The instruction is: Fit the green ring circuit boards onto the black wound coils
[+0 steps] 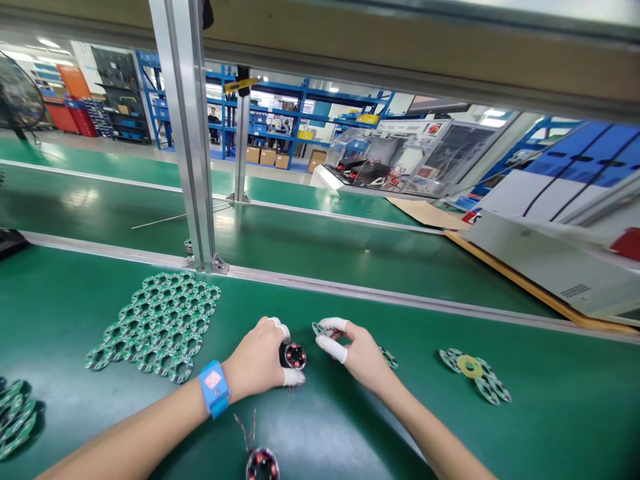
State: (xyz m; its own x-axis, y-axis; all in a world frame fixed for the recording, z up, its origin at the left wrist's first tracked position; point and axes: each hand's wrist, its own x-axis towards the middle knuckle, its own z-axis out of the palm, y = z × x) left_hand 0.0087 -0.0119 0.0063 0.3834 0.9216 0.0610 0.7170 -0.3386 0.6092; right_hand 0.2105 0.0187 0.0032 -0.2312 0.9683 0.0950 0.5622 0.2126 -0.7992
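Observation:
My left hand [265, 357], with white finger cots and a blue wrist strap [214, 388], grips a motor stator [295, 357] with copper windings; its round face points toward me. To its right, my right hand [357, 350] pinches a small green ring-shaped circuit board [318, 329] between white-covered thumb and fingers. The board and the stator are apart. Partly behind my right wrist another ring board [389, 358] lies on the green table. Nearest to me sits a second stator [263, 464] with thin wires sticking up, cut off by the bottom edge.
Many ring boards [163, 320] lie in a flat cluster at left, and a stack [17, 413] is at the left edge. Several boards surround a yellow ring [470, 366] at right. An aluminium post [187, 133] rises from the metal rail [350, 291] behind my hands.

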